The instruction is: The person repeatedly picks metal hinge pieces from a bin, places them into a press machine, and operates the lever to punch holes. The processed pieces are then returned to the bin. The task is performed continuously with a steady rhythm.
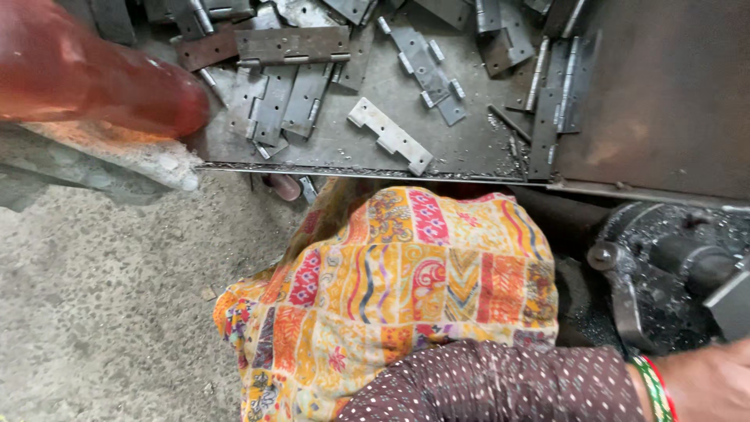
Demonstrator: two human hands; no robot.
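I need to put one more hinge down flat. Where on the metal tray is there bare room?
The metal tray is bare in its near middle, between the pale hinge and the long hinges on the right. The far edge and the left side, around the stacked hinges, are crowded.

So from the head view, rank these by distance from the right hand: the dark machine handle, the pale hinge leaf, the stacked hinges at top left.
From the right hand, at bottom right:
1. Dark machine handle, just left above it.
2. Pale hinge leaf, tray centre.
3. Stacked hinges, top left.

grey metal hinges (291,45); yellow-orange patchwork floral cloth (391,289); maroon white-dotted sleeve (500,387); green-red bangles (655,391); blurred, perhaps red-brown, shape (86,70).
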